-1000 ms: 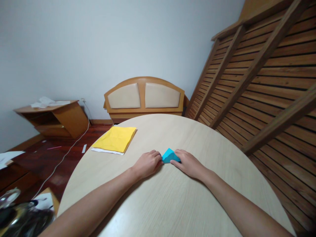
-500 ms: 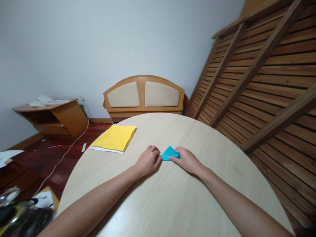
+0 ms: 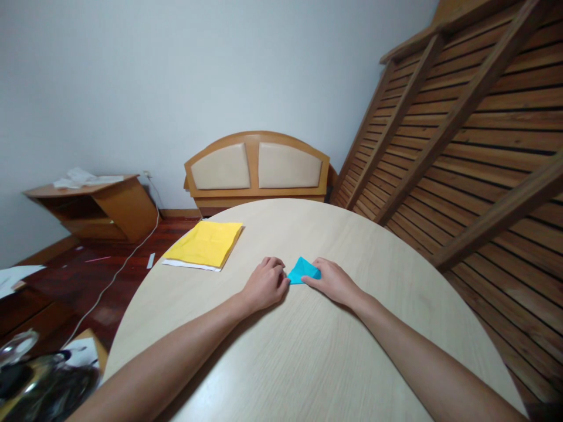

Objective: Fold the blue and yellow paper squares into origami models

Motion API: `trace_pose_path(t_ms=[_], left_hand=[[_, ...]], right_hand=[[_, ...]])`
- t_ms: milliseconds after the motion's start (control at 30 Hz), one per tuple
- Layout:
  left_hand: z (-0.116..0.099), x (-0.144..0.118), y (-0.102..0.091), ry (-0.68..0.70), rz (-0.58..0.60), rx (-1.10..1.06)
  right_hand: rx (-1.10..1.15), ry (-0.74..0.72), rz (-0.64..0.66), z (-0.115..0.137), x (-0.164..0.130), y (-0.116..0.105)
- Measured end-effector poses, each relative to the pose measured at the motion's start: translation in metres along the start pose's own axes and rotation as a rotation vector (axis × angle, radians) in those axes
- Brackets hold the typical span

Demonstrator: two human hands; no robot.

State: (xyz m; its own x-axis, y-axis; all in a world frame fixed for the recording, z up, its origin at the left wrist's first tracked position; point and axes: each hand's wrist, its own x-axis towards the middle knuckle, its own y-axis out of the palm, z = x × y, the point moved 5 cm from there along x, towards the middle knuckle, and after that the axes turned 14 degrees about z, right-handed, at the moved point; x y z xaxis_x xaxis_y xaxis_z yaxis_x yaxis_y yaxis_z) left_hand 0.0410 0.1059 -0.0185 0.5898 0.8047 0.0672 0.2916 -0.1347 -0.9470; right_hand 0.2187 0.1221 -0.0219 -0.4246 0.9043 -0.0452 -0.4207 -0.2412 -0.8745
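A small folded blue paper [image 3: 302,270], triangular in outline, lies on the round light-wood table [image 3: 308,351] between my two hands. My left hand [image 3: 265,283] has its fingers curled, and their tips pinch the paper's left corner against the table. From the right, my right hand [image 3: 333,280] lies low over the paper's right edge and presses it down with its fingertips. Both forearms reach in from the near edge.
A stack of yellow paper [image 3: 206,244] on a white sheet lies at the table's far left. Beyond stand a wooden headboard [image 3: 257,167], a slatted bed frame [image 3: 475,146] leaning at right, and a low cabinet [image 3: 94,205] at left. A white cable [image 3: 114,275] crosses the floor.
The raised blue flap has been pressed down, so the paper now lies flatter. Both hands stay at its two sides and have shifted slightly farther from me.
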Motion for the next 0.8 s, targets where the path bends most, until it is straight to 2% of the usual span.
trace_pose_path(t_ms=[367, 467, 600, 800], left_hand=[[-0.001, -0.001, 0.000, 0.004, -0.008, 0.075], [-0.005, -0.001, 0.000, 0.104, -0.011, 0.089], [-0.014, -0.001, 0.001, 0.278, 0.048, 0.126], [-0.019, -0.002, 0.004, 0.374, 0.119, 0.269]], right_hand=[[-0.094, -0.021, -0.040, 0.000, -0.001, 0.004], [-0.127, -0.034, -0.048, -0.001, -0.001, 0.006], [-0.117, -0.056, -0.054, -0.001, -0.001, 0.006], [-0.111, -0.042, -0.058, 0.002, -0.003, 0.005]])
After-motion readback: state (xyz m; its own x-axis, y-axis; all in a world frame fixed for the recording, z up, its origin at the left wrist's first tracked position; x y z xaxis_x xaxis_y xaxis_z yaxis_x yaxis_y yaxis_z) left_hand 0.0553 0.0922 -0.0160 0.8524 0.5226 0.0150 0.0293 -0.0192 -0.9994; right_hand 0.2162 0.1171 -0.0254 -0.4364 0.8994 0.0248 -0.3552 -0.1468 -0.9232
